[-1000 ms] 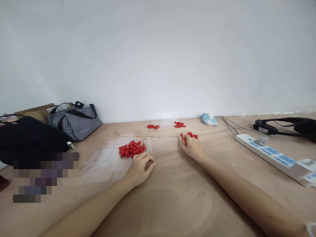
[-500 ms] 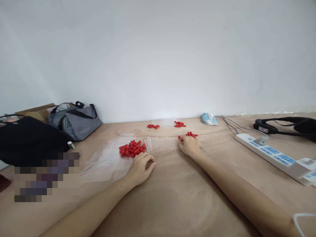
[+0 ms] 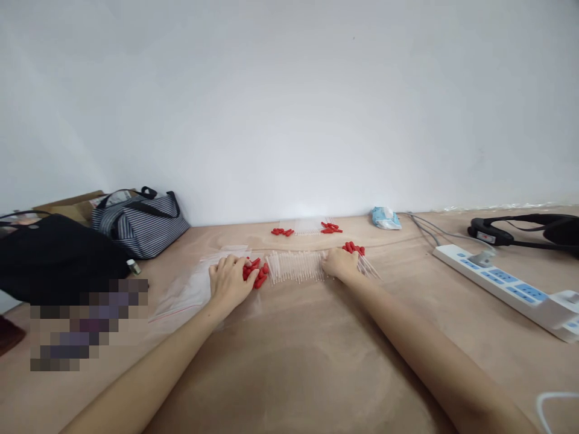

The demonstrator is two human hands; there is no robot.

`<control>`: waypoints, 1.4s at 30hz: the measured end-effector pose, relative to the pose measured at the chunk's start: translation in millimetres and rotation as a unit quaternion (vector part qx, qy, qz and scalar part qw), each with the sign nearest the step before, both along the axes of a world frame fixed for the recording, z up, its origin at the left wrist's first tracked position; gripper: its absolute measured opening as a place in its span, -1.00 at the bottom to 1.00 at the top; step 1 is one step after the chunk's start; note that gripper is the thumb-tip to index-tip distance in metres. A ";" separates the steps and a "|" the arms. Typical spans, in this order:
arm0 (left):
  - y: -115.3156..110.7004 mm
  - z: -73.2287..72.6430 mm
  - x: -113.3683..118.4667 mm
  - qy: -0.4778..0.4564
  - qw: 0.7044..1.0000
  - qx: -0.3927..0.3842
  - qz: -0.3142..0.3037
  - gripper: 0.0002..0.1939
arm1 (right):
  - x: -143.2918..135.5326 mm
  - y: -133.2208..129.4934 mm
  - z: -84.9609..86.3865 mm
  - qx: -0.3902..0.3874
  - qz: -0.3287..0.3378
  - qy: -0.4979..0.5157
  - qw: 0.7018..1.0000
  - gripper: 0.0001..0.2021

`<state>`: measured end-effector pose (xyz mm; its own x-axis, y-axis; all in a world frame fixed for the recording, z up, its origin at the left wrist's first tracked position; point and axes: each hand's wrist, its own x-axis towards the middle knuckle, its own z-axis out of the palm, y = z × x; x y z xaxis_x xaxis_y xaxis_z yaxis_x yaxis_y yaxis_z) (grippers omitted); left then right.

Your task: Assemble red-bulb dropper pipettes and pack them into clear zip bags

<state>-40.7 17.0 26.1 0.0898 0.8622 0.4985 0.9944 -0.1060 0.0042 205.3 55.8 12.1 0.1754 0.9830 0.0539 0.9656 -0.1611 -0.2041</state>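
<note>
Left hand over red bulbs

Wide Lane Up Front, Crowded Sides

Between the forearms, the bare surface runs open up to the row of white sticks. The left hand covers part of a red pile, blocking that end; the right hand blocks the other. Bags crowd the left, a power strip the right, the wall the back.
</note>
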 end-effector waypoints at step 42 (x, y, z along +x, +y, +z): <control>-48.5 -19.4 53.5 -0.253 0.890 -0.180 -0.333 -0.87 | 19.7 -89.6 -25.6 0.199 0.444 0.176 0.856 -0.84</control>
<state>12.8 -31.5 6.7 0.4837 0.8134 0.3230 0.5723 -0.5732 0.5865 224.9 -33.8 -13.4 -0.5564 0.6537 0.5129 0.5392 0.7537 -0.3757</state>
